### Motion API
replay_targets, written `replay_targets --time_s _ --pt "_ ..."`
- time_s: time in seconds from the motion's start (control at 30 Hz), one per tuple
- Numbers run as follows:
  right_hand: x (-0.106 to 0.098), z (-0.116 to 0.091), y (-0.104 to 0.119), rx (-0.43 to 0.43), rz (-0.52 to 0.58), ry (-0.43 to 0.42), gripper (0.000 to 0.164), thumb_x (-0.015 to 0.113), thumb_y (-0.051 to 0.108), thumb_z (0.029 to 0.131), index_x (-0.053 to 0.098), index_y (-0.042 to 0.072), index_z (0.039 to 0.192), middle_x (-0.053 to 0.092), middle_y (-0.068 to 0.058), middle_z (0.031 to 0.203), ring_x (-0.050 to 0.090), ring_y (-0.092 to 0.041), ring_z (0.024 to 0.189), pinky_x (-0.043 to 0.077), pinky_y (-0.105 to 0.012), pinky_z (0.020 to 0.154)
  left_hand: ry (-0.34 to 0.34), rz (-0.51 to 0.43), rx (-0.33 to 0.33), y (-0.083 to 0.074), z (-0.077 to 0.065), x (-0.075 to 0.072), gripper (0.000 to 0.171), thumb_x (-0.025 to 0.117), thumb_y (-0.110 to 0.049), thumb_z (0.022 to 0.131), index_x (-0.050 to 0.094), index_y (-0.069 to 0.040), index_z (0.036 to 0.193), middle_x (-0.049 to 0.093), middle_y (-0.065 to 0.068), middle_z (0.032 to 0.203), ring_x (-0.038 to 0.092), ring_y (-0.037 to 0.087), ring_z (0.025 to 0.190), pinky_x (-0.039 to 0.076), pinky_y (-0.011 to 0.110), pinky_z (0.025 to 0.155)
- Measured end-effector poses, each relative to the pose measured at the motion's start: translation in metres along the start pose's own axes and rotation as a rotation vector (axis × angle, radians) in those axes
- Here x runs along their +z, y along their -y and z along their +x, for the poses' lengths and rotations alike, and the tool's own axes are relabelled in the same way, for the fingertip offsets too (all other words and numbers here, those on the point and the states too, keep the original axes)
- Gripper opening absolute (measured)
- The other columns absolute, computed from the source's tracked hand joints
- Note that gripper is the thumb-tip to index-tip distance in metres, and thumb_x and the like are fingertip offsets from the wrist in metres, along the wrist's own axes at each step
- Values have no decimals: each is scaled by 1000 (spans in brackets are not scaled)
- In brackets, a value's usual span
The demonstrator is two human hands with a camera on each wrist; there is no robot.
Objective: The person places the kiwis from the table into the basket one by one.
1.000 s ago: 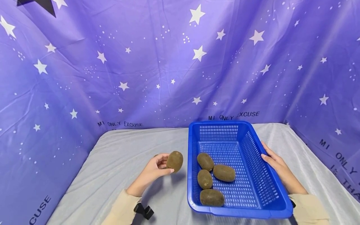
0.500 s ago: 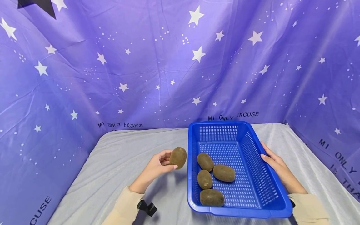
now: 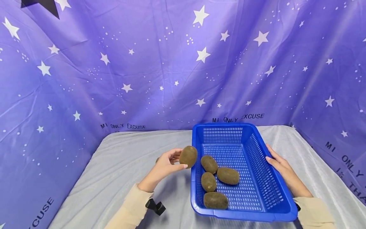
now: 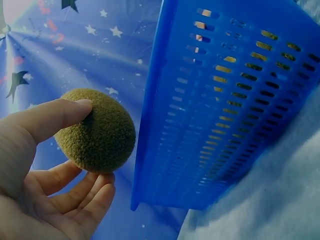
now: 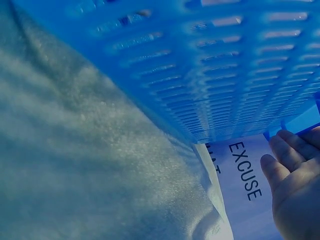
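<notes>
My left hand [image 3: 164, 166] grips a brown fuzzy kiwi [image 3: 188, 157] between thumb and fingers, just beside the left rim of a blue plastic basket [image 3: 219, 214]. In the left wrist view, the thumb lies over the kiwi [image 4: 97, 132] and the fingers curl beneath it. Several kiwis [image 3: 227, 176] lie inside the basket, bunched along its left side. My right hand [image 3: 287, 173] holds the basket's right rim, thumb over the edge and the other fingers at the outer side. The right wrist view shows those fingers [image 5: 287, 155] under the rim.
Behind the left hand, a small brown bit [image 3: 157, 160] peeks out, mostly hidden. A pale grey cloth [image 3: 137, 143] covers the table. A purple star-printed curtain [image 3: 160, 63] encloses the back and sides.
My left hand has moved right and slightly away from me with the kiwi, from left of the basket to overlapping its left rim in the head view. Right hand and basket have stayed put.
</notes>
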State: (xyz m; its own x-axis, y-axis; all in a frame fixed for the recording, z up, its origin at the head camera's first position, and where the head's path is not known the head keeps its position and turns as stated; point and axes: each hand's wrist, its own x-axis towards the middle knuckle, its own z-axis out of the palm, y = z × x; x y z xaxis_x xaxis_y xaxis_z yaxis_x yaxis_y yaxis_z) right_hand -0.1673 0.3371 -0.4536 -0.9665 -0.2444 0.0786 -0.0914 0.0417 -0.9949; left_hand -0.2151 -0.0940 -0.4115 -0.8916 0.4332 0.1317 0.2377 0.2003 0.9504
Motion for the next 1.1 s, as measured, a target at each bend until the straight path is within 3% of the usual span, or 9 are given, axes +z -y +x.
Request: replay_targets --time_s 0.3,0.5,0.9,1.1 --pt "-1 0 0 11 13 -6 56 32 24 104 3 27 152 30 8 144 55 -4 110 53 -31 81 27 22 58 -8 14 13 49 75 -9 78 58 -3 124 64 10 115 61 19 101 46 31 93" --pt "0 -1 1 27 21 -10 56 32 25 104 3 27 152 30 7 143 56 -7 109 53 -33 82 55 10 95 -8 20 21 48 73 -8 80 57 1 124 64 15 115 61 23 101 46 34 94" --pt "0 -1 0 8 8 -10 56 31 24 104 1 25 152 18 6 153 49 2 114 50 -24 85 65 41 80 -7 32 31 50 74 -11 79 58 -6 126 65 8 111 60 18 100 45 36 96" --pt "0 -1 0 13 34 -5 56 31 24 104 3 27 152 23 7 149 53 -4 113 52 -29 84 59 53 95 -12 34 34 49 72 -4 79 56 2 125 63 16 112 59 25 102 45 43 96"
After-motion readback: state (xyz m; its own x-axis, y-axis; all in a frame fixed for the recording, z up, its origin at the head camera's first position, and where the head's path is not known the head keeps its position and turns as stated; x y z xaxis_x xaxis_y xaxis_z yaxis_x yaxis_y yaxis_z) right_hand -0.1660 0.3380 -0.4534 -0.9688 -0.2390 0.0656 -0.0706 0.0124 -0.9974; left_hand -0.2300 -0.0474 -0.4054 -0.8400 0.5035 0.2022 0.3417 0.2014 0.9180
